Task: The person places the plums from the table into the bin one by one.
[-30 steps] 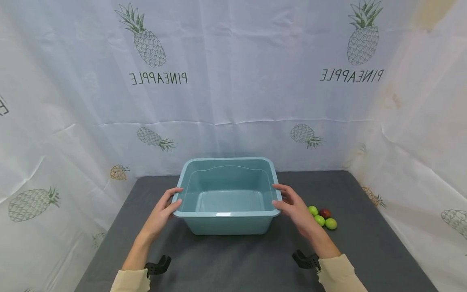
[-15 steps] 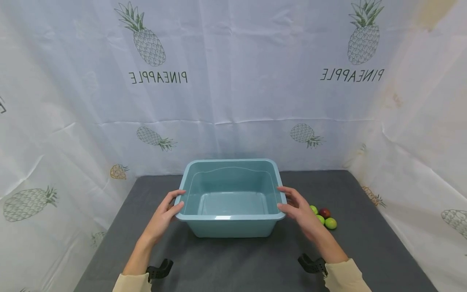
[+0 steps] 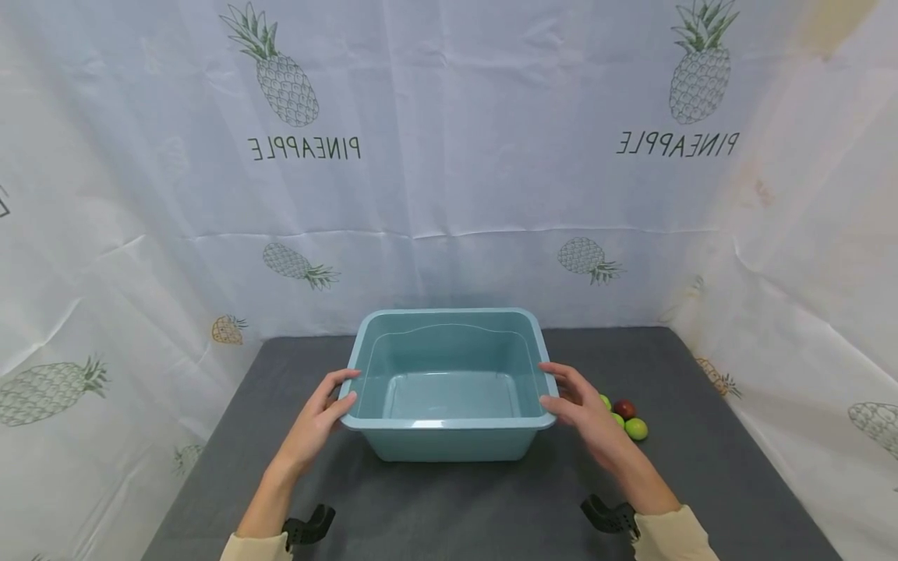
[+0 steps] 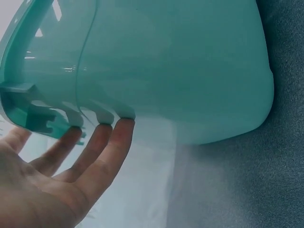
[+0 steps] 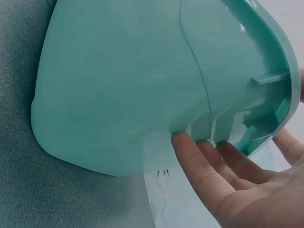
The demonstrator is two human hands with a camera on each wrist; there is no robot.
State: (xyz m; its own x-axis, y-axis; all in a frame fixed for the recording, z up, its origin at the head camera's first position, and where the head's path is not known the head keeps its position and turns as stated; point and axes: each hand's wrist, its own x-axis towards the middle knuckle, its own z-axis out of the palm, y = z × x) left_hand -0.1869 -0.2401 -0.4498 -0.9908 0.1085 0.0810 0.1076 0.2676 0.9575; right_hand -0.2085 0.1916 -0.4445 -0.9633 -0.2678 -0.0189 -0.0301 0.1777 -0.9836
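A blue-green plastic basin (image 3: pixel 449 444) stands upright on the dark grey table, its inside bare. My left hand (image 3: pixel 319 417) holds its left rim, with the thumb and forefinger over the edge. Across from it, my right hand (image 3: pixel 585 417) grips the right rim in the same way. In the left wrist view, several fingertips (image 4: pixel 124 124) press the outer wall below the rim. The right wrist view likewise has fingertips (image 5: pixel 180 138) against the basin's outer side (image 5: pixel 114 85). Parts of the thumbs are hidden in both wrist views.
Right of my right hand lie several small green fruits (image 3: pixel 636 428) and a dark red one (image 3: pixel 624 409), the green ones partly covered by the hand. A white curtain (image 3: pixel 449 156) with pineapple prints hangs behind and along both sides of the grey table (image 3: pixel 449 514).
The basin has shifted a little to the right and nearer to me, with both hands on its rim. My right hand now covers more of the green fruits.
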